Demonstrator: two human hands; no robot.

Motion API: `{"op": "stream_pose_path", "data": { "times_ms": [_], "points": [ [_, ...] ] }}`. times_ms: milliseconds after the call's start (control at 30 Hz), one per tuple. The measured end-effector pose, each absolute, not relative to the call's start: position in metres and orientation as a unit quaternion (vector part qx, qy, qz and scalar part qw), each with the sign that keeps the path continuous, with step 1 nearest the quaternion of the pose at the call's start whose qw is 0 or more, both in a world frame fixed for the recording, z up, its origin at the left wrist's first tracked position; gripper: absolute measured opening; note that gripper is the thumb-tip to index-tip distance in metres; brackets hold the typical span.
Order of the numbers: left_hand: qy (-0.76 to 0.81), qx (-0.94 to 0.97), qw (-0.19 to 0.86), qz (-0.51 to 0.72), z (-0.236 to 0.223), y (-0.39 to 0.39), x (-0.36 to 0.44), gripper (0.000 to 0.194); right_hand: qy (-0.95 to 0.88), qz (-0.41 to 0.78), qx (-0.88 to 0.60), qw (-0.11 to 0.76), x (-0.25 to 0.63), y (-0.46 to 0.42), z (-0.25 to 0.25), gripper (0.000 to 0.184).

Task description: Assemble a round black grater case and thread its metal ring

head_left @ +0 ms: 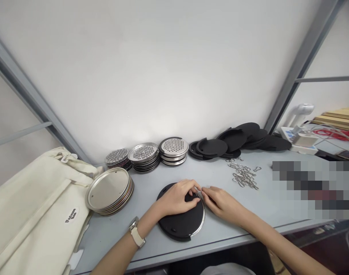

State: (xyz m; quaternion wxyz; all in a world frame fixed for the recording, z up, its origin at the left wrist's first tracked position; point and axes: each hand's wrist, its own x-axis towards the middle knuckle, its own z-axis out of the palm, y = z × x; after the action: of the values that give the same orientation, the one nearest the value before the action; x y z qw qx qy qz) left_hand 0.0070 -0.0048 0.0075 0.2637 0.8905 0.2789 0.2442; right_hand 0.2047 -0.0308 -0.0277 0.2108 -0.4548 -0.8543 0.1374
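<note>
A black round plate (180,223) with a silver metal rim showing along its right side lies flat near the table's front edge. Over its upper part rests my left hand (180,196), fingers curled toward the right rim and thumb pressed on the black surface. My right hand (221,204) is at that same rim, its thumb and fingertips pinched together beside my left fingertips. Whatever small thing the right fingers pinch is hidden. Several silver spring clips (244,175) lie loose on the table beyond my right hand.
Stacked metal discs (110,191) stand at left. Behind are stacks of perforated grater discs (144,152) and a third grater stack (174,147). Black round covers (234,139) are heaped along the wall. A cream bag (34,210) covers the left side; a white device (303,139) stands far right.
</note>
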Motion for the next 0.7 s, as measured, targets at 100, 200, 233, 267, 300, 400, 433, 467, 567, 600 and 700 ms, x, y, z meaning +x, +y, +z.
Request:
{"op": "stream_pose_path", "data": {
  "times_ms": [100,200,233,267,300,400,433,467,567,600,700],
  "points": [
    [0.274,0.893,0.262,0.243,0.0068,-0.0044,0.0072,0.022,-0.865,0.127,-0.442,0.201,0.2039,-0.031,-0.0276,0.029],
    [0.272,0.893,0.262,0.246,0.0073,-0.0044,0.0071,0.021,-0.868,0.123,-0.438,0.199,0.2029,-0.0314,-0.0268,0.027],
    [0.271,0.893,0.26,0.246,0.0077,-0.0045,0.007,0.021,-0.868,0.123,-0.439,0.198,0.2026,-0.0315,-0.0266,0.027],
    [0.27,0.894,0.258,0.247,0.0082,-0.0046,0.007,0.02,-0.868,0.121,-0.44,0.196,0.2024,-0.0316,-0.0265,0.027],
    [0.269,0.895,0.255,0.247,0.0087,-0.0047,0.0069,0.02,-0.868,0.119,-0.442,0.194,0.2023,-0.0316,-0.0266,0.027],
    [0.266,0.898,0.246,0.249,0.0098,-0.005,0.0068,0.02,-0.868,0.11,-0.446,0.187,0.2019,-0.0315,-0.027,0.027],
    [0.265,0.899,0.244,0.249,0.0099,-0.0049,0.0069,0.02,-0.869,0.108,-0.446,0.185,0.2018,-0.0315,-0.0271,0.026],
    [0.265,0.899,0.242,0.249,0.0098,-0.0048,0.007,0.02,-0.87,0.106,-0.446,0.184,0.2017,-0.0314,-0.0272,0.026],
    [0.266,0.899,0.242,0.251,0.0088,-0.0043,0.0074,0.019,-0.872,0.1,-0.444,0.181,0.2016,-0.031,-0.0269,0.026],
    [0.266,0.898,0.243,0.253,0.0084,-0.0041,0.0076,0.019,-0.872,0.098,-0.445,0.178,0.2017,-0.0309,-0.0269,0.027],
    [0.264,0.896,0.249,0.255,0.0074,-0.0035,0.0079,0.019,-0.872,0.091,-0.449,0.174,0.2022,-0.0303,-0.0273,0.029]
  ]
}}
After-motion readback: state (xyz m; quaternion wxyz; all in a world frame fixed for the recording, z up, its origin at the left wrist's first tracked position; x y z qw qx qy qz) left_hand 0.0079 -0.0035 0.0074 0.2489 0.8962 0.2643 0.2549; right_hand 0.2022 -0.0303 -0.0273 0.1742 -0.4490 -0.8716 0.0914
